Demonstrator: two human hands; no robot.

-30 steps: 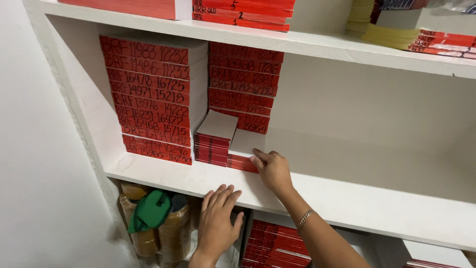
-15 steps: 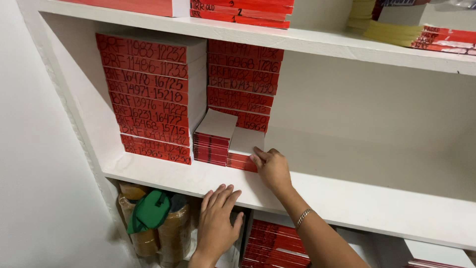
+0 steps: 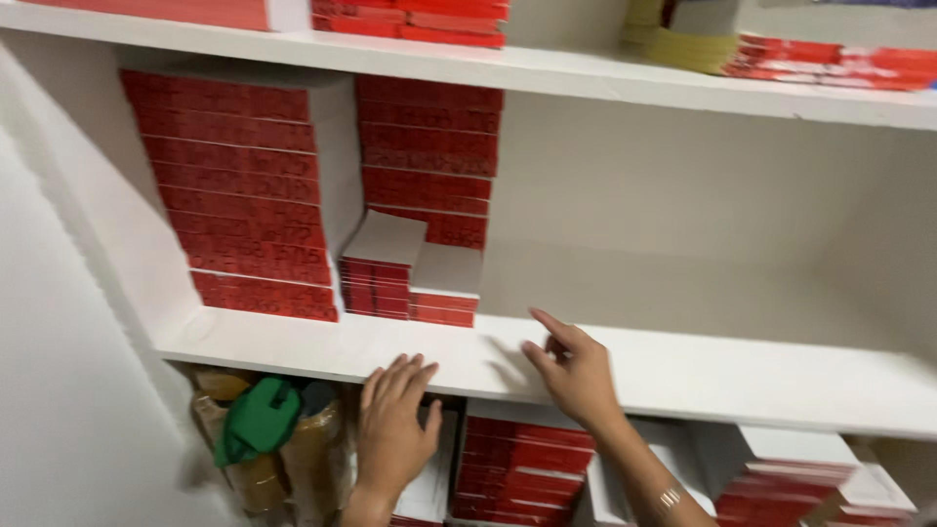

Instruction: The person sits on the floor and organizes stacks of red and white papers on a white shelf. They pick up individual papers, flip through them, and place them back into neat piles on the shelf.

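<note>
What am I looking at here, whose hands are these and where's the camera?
The camera sits on a person's head, looking down at their own two bare hands in front of a white shelf unit. The left hand rests on the shelf's front edge. The right hand hovers open just above the shelf board. Neither holds anything. On the shelf stand tall stacks of red booklets and, beside them, two short stacks. Below sit more red booklets and a green object.

I log a tall stack of red-spined white booklets (image 3: 239, 195) at the middle shelf's left end, with a second red stack (image 3: 429, 156) behind it. On the top shelf's right end I note a yellow paper pile (image 3: 683, 44). Below the left corner, a green cloth (image 3: 259, 420) lies over brown wrapped bundles (image 3: 312, 459).
</note>
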